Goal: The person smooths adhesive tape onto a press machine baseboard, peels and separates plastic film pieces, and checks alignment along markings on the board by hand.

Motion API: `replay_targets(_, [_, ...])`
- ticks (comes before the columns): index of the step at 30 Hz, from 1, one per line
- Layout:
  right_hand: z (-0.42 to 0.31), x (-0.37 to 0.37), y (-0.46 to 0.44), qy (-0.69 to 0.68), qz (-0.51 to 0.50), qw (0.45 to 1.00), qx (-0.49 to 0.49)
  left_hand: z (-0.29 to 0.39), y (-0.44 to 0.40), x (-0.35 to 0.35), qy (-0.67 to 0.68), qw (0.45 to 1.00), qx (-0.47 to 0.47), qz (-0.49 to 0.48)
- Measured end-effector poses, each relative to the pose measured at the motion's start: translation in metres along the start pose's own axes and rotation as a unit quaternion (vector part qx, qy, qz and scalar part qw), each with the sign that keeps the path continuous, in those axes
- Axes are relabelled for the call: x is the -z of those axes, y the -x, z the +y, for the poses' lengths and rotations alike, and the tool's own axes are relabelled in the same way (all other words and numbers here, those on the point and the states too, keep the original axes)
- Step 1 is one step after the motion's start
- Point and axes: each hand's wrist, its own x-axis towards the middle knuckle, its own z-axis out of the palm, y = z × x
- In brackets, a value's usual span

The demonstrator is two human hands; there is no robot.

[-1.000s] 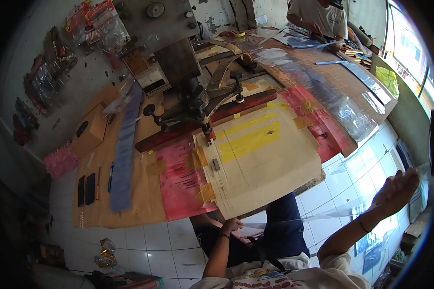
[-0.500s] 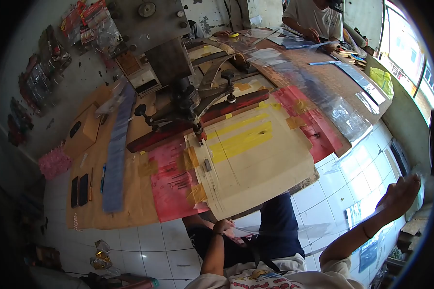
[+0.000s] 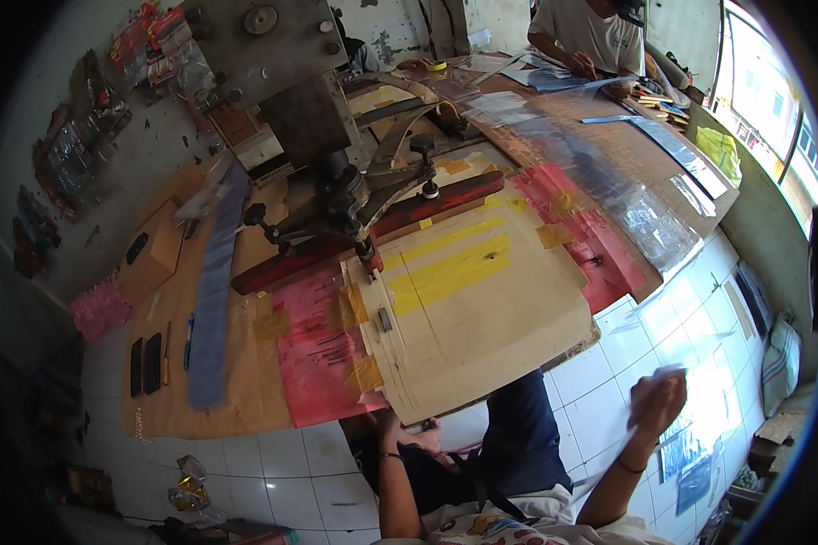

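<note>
My right hand [image 3: 659,404] is raised over the tiled floor to the right of my lap. Its fingers are closed on a piece of clear plastic film [image 3: 671,371], blurred where it sticks out at the top. My left hand [image 3: 389,425] is at the near edge of the work board, above my lap. Its fingers are mostly hidden by the edge, so their grip cannot be made out. In front of it lies a cream board [image 3: 482,318] with yellow tape strips [image 3: 454,272], above which stands a press with a long red bar [image 3: 400,216].
Red sheets [image 3: 323,363] flank the board. At left are a blue-grey plastic strip [image 3: 214,309], two dark phones [image 3: 153,352] and a cardboard box [image 3: 150,245]. Across the table a co-worker [image 3: 591,41] handles sheets. Clear plastic [image 3: 654,218] lies on the right side.
My right hand has come inward and left from far right, with the film in it. My left hand has shifted slightly left to the table edge. The film no longer stretches visibly across my lap.
</note>
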Motion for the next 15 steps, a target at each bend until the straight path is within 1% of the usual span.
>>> replay_targets(2, [-0.013,-0.022,0.012,0.004,-0.074,0.996,-0.049,0.025,0.007,0.038,-0.047,0.995,-0.056,0.064])
replay_targets(3, [-0.005,-0.017,0.02,0.001,-0.078,0.994,-0.073,0.037,0.014,0.054,-0.056,0.991,-0.086,0.086])
replay_targets(6, [-0.003,-0.001,0.025,0.032,-0.122,0.988,-0.088,0.07,0.028,0.077,-0.048,0.973,-0.168,0.148])
replay_targets(8, [-0.001,0.008,0.021,0.035,-0.101,0.99,-0.094,0.059,0.021,0.067,-0.028,0.975,-0.172,0.136])
replay_targets(9, [-0.001,0.01,0.019,0.034,-0.091,0.992,-0.085,0.031,0.01,0.051,-0.017,0.984,-0.143,0.102])
replay_targets(10, [-0.002,0.012,0.016,0.034,-0.082,0.993,-0.078,0.029,0.009,0.049,-0.006,0.991,-0.113,0.065])
replay_targets(11, [-0.003,0.011,0.014,0.027,-0.081,0.993,-0.08,0.027,0.011,0.047,-0.086,0.992,-0.084,0.031])
replay_targets(12, [-0.004,0.008,0.011,0.018,-0.08,0.993,-0.082,0.052,0.017,0.064,-0.164,0.985,-0.055,-0.003])
replay_targets(14, [-0.005,0.0,0.008,0.002,-0.082,0.993,-0.08,0.051,0.017,0.061,-0.231,0.969,-0.085,0.014])
replay_targets(15, [-0.005,-0.005,0.008,-0.004,-0.084,0.994,-0.077,0.02,0.016,0.038,-0.219,0.963,-0.144,0.062])
